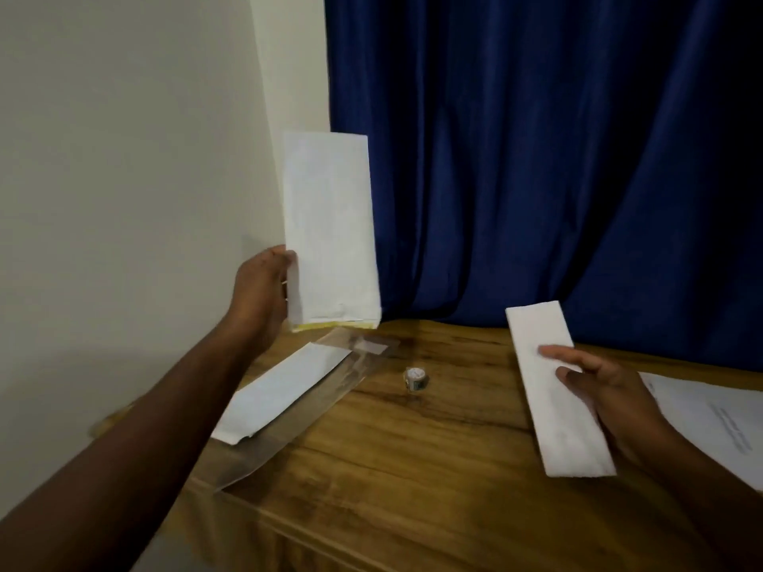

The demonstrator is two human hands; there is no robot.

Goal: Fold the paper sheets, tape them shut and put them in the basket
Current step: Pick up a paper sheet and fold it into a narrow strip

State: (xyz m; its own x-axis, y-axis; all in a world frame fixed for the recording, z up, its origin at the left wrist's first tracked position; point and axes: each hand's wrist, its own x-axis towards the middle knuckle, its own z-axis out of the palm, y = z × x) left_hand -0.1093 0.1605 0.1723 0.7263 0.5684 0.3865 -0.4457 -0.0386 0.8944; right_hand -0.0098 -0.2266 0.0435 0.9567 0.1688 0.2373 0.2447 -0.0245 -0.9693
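Note:
My left hand holds a folded white paper upright by its lower left edge, above the table's far left corner. A yellowish strip shows along its bottom edge. My right hand grips a second folded paper, a long narrow strip held slanted above the table at the right. A small roll of tape stands on the wooden table between the two hands. No basket is in view.
A folded white sheet lies inside a clear plastic sleeve on the table's left side. Flat printed sheets lie at the right edge. A blue curtain hangs behind, a white wall stands left.

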